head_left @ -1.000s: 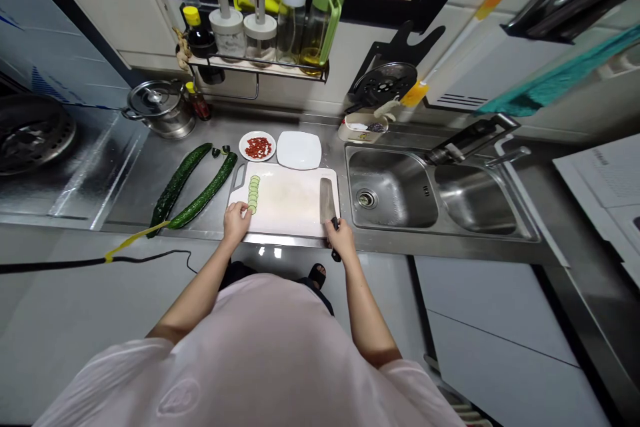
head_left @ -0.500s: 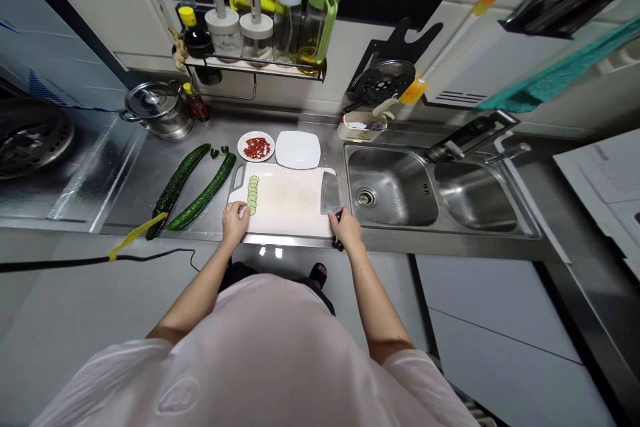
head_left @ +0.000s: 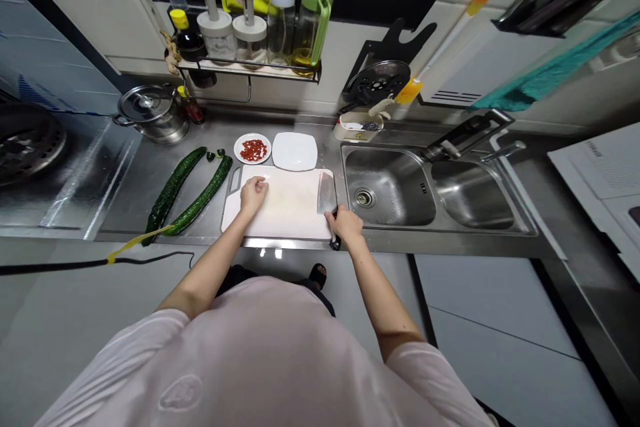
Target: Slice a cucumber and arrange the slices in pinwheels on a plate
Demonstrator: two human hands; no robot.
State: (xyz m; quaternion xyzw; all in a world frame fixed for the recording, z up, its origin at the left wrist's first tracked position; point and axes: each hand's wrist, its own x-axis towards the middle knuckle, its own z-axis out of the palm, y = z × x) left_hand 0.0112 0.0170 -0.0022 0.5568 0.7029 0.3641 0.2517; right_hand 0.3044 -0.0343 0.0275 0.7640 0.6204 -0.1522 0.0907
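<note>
My left hand [head_left: 253,196] is over the left part of the white cutting board [head_left: 293,203], its fingers curled together; it hides the row of cucumber slices, and what its fingers hold cannot be made out. My right hand [head_left: 346,223] is at the board's right edge, closed near the black handle of the cleaver [head_left: 327,193], whose blade lies flat on the board. Two long cucumbers [head_left: 176,185] [head_left: 202,199] lie left of the board, with small cut ends [head_left: 215,154] by their tips. Behind the board are a plate of chopped red pieces [head_left: 253,149] and a white square plate [head_left: 295,151].
A double sink [head_left: 390,187] is right of the board. A lidded steel pot [head_left: 153,113] stands back left beside a small bottle [head_left: 191,105]. Above hangs a rack [head_left: 250,68] with jars and bottles. A black cable [head_left: 55,265] with a yellow tie crosses at left.
My left hand has moved up and right from the board's near left edge onto the place where the slices showed. My right hand remains at the cleaver; the blade is turned slightly.
</note>
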